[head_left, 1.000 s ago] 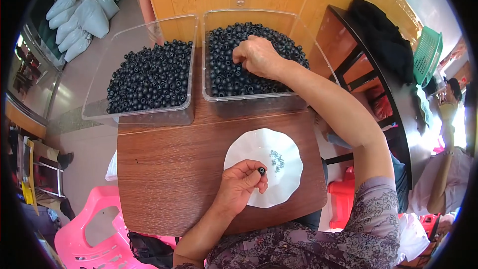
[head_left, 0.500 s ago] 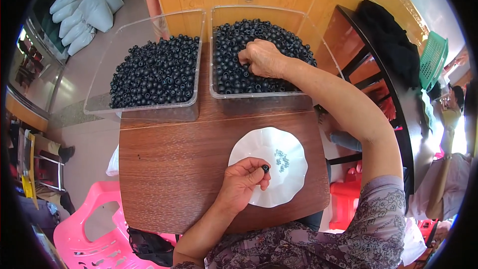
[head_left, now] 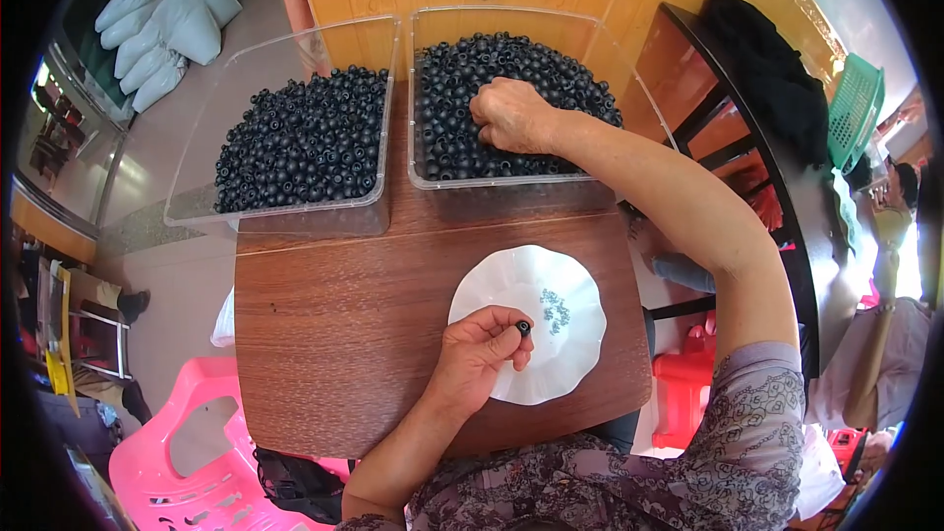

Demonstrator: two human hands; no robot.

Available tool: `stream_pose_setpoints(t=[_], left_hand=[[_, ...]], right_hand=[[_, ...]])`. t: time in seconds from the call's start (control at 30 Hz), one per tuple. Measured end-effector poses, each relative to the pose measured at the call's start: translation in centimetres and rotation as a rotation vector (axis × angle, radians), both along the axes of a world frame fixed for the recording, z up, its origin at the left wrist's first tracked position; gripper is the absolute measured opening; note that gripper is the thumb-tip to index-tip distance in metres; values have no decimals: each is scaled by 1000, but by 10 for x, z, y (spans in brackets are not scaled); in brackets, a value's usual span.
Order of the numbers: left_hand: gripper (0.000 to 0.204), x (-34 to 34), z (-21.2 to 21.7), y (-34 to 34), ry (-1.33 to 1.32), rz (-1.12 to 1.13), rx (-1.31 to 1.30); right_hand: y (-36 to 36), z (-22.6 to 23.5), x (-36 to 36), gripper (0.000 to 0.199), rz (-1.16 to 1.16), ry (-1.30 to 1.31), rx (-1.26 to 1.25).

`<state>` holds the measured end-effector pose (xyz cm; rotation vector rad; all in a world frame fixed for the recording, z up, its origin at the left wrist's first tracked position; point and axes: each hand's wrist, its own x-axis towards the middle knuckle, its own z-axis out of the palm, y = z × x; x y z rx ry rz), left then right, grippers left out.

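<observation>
The brown wood-grain worktop (head_left: 334,334) has a faint sheen. The white scalloped plate (head_left: 492,290), near right, is glossy. The far-left and far-right clear rectangular tubs (head_left: 521,199) are shiny plastic; their round black beads (head_left: 305,143) look semi-matt. Near left, the pink chair (head_left: 147,452) is smooth plastic.

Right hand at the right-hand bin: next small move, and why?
Probably lift the right hand slightly off the heaped beads: its fingertips are hidden, so any grip there can't be confirmed, while the left hand pinches a black bead over the white plate.
</observation>
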<state>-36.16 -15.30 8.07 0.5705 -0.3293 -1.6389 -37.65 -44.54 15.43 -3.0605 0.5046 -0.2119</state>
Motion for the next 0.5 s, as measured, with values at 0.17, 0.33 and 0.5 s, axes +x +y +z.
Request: stream_pose_setpoints(t=[0.17,0.33,0.5], left_hand=[[16,3,3,0,2,21,7],[17,2,7,3,-2,44,1],[17,3,8,5,-4,76,-28]], right_hand=[[8,14,-10,11,-42,-60,123],[34,44,-44,9,-126,-361,729],[106,77,-83,14,-214,-576,1065]])
